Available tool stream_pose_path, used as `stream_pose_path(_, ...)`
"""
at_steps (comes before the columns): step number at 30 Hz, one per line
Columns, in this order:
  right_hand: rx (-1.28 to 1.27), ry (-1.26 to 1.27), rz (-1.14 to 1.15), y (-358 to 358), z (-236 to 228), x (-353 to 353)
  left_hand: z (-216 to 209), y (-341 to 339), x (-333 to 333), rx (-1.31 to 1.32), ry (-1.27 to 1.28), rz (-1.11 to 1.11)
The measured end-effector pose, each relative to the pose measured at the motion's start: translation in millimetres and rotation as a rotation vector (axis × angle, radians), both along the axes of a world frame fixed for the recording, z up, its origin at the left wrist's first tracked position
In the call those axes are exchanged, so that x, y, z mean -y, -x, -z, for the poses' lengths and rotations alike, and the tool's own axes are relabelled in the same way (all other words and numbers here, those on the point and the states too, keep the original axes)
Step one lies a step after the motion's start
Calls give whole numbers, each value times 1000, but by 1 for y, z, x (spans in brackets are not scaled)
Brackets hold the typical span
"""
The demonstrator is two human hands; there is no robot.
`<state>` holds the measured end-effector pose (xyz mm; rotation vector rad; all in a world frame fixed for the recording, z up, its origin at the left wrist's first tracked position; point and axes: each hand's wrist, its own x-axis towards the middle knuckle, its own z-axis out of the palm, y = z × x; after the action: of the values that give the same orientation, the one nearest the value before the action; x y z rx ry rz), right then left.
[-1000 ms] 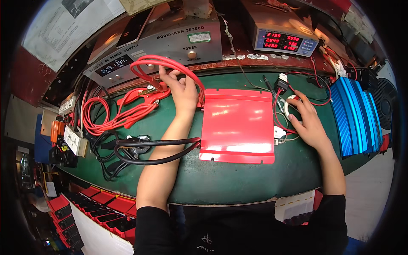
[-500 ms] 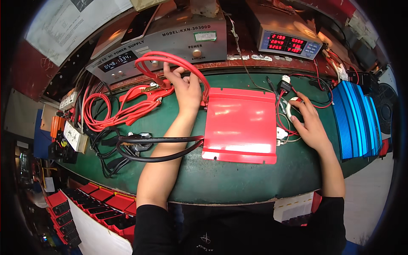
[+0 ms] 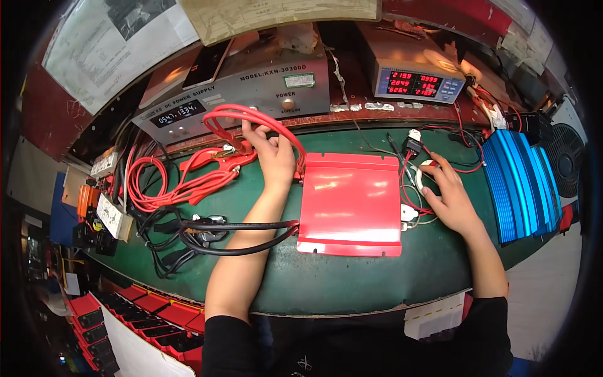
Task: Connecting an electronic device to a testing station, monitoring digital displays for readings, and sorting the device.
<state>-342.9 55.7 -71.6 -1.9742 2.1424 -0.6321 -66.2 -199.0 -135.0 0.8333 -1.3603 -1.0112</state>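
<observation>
little moved but my view since the earlier frame: the squarish red metal-cased unit (image 3: 350, 204) sits between my left hand (image 3: 274, 160), nearer, fingers half-bent toward the far edge of the table (image 3: 352, 283), and right hand (image 3: 448, 196), loosely curled on a white curved piece (image 3: 420, 177); both grips unclear.

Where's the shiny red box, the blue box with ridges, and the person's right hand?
Red box (image 3: 350, 204), head view: middle of its flat top.
Blue box (image 3: 516, 188), head view: its ridged surface.
Right hand (image 3: 451, 200), head view: back of the hand.
</observation>
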Motion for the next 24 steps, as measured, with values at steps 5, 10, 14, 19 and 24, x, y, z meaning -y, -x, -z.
stream_pose_path(5,-4,-8,-5,2,0,-1,5,0,2,-23,24,5)
stream_pose_path(10,6,-1,-11,0,-2,0,1,-1,2,-2,25,-15)
stream_pose_path(14,8,-3,1,0,-1,-1,0,1,-1,17,-14,-11)
stream_pose_path(19,12,-3,-18,-1,-1,1,2,-4,1,5,7,-5)
stream_pose_path(24,2,1,-2,0,-1,0,-1,0,0,-7,14,-5)
